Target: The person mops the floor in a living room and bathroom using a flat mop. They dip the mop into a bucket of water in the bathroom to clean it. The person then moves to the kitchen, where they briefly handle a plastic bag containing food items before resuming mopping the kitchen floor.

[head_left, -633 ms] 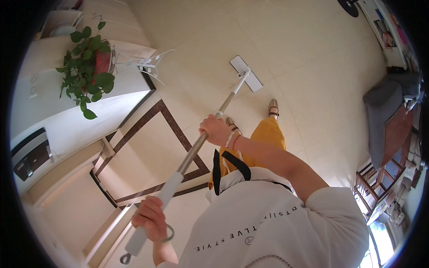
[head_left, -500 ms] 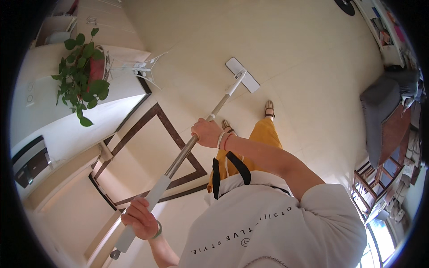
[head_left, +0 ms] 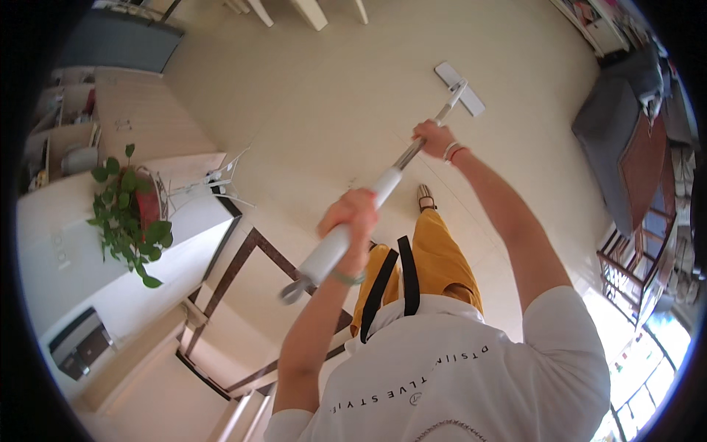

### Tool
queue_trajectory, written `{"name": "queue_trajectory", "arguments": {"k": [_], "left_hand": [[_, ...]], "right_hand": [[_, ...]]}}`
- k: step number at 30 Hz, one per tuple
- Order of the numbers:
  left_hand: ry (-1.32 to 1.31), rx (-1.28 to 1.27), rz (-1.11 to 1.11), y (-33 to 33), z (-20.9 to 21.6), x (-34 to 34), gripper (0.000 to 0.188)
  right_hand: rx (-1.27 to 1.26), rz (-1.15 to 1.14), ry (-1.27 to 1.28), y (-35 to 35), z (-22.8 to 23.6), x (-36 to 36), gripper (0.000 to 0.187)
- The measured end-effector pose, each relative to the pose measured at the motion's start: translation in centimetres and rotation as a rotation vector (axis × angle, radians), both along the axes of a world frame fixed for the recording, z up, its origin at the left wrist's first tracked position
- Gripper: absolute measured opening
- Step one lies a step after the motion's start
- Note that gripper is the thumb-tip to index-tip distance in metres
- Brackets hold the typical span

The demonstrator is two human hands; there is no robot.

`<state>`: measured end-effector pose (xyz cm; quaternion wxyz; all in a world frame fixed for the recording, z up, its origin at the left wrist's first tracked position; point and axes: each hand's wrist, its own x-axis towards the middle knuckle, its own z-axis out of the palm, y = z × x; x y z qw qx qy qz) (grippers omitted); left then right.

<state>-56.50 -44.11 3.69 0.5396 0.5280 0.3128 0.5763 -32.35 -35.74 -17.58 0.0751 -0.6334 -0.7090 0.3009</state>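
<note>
At the lower edge, nearest the camera, a white shirt (head_left: pixel 449 368) covers the torso; black straps (head_left: pixel 410 276) hang over yellow trousers (head_left: pixel 442 254) just beyond; the left hand (head_left: pixel 352 219), slightly blurred, is wrapped around the white grip (head_left: pixel 328 256) of a flat mop (head_left: pixel 387 184), near its looped end (head_left: pixel 296 289); a green band (head_left: pixel 347 278) circles that wrist. Farther along the shaft, the right hand (head_left: pixel 434 138) is clasped about the metal pole (head_left: pixel 409 153), well apart from the left; white and red bands (head_left: pixel 455 153) sit at its wrist; the mop slants away from the body, toward the upper right; a strapped sandal (head_left: pixel 425 197) shows on the pale floor (head_left: pixel 331 110). Beyond the right hand, the rectangular mop head (head_left: pixel 471 102) appears flat against the floor; to the left, a leafy plant (head_left: pixel 129 232) in a red pot (head_left: pixel 149 205) stands beside a white cabinet (head_left: pixel 173 254); to the right, a grey-covered piece of furniture (head_left: pixel 610 144); at the top edge, pale furniture legs (head_left: pixel 308 13), cut off by the frame.
</note>
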Motion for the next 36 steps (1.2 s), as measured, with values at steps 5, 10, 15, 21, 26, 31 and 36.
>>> {"name": "queue_trajectory", "arguments": {"k": [5,10,15,21,26,31,36], "left_hand": [[0.047,0.049,-0.176,-0.1,0.6,5.6,0.019],[0.134,0.039,-0.255,-3.4,3.9,0.7,0.019],[0.241,0.049,-0.365,-6.7,9.2,-6.7,0.019],[0.243,-0.023,-0.242,-10.8,14.9,-16.7,0.019],[0.305,0.001,-0.04,-13.2,17.5,-22.2,0.025],[0.161,0.089,-0.139,-13.1,16.5,-22.9,0.03],[-0.013,0.128,-0.368,-10.7,14.7,-14.4,0.025]], "right_hand": [[-0.013,-0.163,0.039,-2.8,-0.4,5.8,0.015],[0.128,-0.268,0.185,-9.1,1.5,0.3,0.018],[0.131,-0.286,0.329,-14.2,2.8,-8.0,0.02],[0.166,-0.17,0.412,-18.3,5.0,-21.8,0.018],[0.11,-0.135,0.571,-20.0,8.4,-30.5,0.013],[-0.107,-0.09,0.418,-19.6,12.8,-30.0,0.011],[-0.07,-0.223,0.372,-20.9,10.6,-21.5,0.014]]}}
